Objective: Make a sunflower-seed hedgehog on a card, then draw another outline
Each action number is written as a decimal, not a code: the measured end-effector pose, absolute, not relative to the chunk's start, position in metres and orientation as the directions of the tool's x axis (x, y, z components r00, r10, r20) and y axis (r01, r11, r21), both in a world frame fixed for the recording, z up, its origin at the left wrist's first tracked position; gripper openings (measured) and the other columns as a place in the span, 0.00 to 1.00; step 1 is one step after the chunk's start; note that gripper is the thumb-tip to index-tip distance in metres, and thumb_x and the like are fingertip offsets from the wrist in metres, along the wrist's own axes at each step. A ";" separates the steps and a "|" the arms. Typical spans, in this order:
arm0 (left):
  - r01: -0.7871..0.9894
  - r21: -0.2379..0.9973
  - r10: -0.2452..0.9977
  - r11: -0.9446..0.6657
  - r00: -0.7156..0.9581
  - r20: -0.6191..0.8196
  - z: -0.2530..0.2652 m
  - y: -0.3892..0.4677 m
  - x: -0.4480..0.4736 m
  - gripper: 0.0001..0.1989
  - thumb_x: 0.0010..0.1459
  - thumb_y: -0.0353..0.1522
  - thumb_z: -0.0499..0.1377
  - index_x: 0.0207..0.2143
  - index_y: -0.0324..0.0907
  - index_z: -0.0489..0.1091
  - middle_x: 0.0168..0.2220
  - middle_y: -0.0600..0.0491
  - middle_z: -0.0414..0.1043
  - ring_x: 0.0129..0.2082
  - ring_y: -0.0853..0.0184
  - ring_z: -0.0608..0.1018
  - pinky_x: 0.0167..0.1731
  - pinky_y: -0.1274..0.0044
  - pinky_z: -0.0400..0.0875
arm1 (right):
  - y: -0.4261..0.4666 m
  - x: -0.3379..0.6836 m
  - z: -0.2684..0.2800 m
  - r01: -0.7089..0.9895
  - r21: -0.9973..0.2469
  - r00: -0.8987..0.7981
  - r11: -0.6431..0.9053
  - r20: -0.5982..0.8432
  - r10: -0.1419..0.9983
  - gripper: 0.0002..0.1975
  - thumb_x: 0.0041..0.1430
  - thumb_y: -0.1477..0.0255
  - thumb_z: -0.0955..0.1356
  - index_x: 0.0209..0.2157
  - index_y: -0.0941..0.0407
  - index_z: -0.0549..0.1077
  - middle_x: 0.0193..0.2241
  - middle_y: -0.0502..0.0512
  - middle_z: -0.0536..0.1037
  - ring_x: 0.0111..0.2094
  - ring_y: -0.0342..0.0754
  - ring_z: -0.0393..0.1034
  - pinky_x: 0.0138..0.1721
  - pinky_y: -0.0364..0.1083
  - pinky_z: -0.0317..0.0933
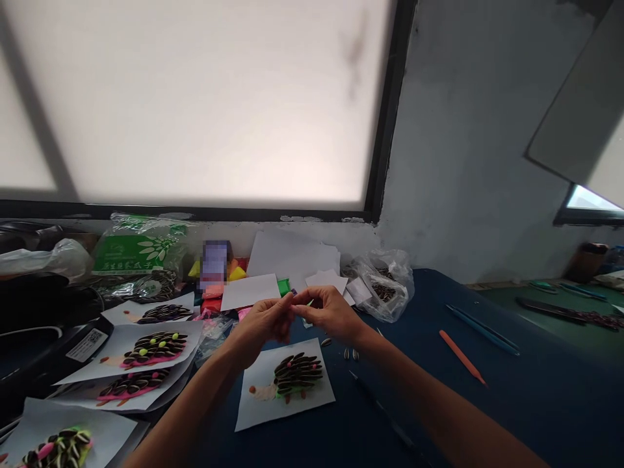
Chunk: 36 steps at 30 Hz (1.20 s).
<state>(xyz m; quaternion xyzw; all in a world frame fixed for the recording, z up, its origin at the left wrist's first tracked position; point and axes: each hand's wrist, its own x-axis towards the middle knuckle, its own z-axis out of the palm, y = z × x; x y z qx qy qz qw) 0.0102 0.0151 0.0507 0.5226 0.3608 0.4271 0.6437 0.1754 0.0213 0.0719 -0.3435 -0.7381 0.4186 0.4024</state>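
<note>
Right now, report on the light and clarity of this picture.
Head view: the window glows near white while the table looks dim; head view: a purple item is masked by coarse pixel blocks; head view: where the left hand and right hand meet, detail is too small to tell what they pinch, if anything.

Passage opens right of the orange tool (461, 357); cards (88, 370) obstruct it left of the seed card (270, 409).
</note>
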 end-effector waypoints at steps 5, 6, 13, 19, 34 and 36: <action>-0.115 0.992 0.919 0.047 0.395 0.003 0.052 0.013 0.012 0.25 0.50 0.53 0.61 0.25 0.39 0.68 0.17 0.60 0.63 0.17 0.74 0.66 0.21 0.79 0.60 | 0.020 0.176 0.072 0.214 -0.857 -0.392 0.469 0.365 0.845 0.07 0.53 0.72 0.69 0.29 0.61 0.79 0.21 0.51 0.75 0.22 0.41 0.63 0.23 0.40 0.56; -0.102 0.994 0.919 0.050 0.394 -0.006 0.052 0.013 0.012 0.25 0.51 0.54 0.60 0.26 0.39 0.68 0.18 0.59 0.64 0.18 0.74 0.67 0.21 0.79 0.60 | 0.021 0.176 0.072 0.232 -0.849 -0.380 0.474 0.369 0.848 0.06 0.54 0.73 0.69 0.29 0.60 0.79 0.22 0.51 0.75 0.23 0.41 0.64 0.23 0.40 0.57; -0.065 0.998 0.918 0.011 0.396 0.016 0.050 0.018 0.005 0.22 0.49 0.50 0.64 0.29 0.39 0.71 0.23 0.58 0.67 0.20 0.74 0.69 0.23 0.80 0.61 | 0.020 0.178 0.074 0.329 -0.806 -0.369 0.492 0.370 0.853 0.06 0.53 0.74 0.70 0.31 0.59 0.80 0.25 0.53 0.79 0.23 0.42 0.67 0.25 0.41 0.59; 0.058 0.995 0.942 -0.076 0.330 0.053 0.057 0.014 0.010 0.25 0.46 0.54 0.63 0.25 0.39 0.69 0.22 0.57 0.68 0.19 0.74 0.70 0.21 0.80 0.61 | 0.014 0.174 0.076 0.494 -0.666 -0.349 0.559 0.436 0.829 0.06 0.53 0.77 0.68 0.29 0.58 0.79 0.25 0.52 0.79 0.25 0.43 0.68 0.27 0.41 0.59; 0.003 0.999 0.985 -0.051 0.167 0.050 0.057 0.023 -0.011 0.22 0.45 0.48 0.67 0.33 0.39 0.76 0.31 0.51 0.77 0.20 0.72 0.73 0.21 0.81 0.64 | 0.018 0.181 0.085 0.433 -0.791 -0.195 0.433 0.387 0.901 0.08 0.51 0.79 0.62 0.26 0.58 0.72 0.19 0.48 0.71 0.20 0.41 0.64 0.19 0.39 0.54; -0.031 1.000 0.988 -0.007 0.156 0.012 0.053 0.024 -0.012 0.23 0.41 0.47 0.69 0.33 0.39 0.76 0.30 0.51 0.78 0.20 0.72 0.74 0.22 0.80 0.66 | 0.016 0.179 0.081 0.411 -0.812 -0.221 0.414 0.352 0.910 0.08 0.50 0.79 0.62 0.22 0.58 0.71 0.18 0.48 0.71 0.19 0.40 0.64 0.19 0.38 0.54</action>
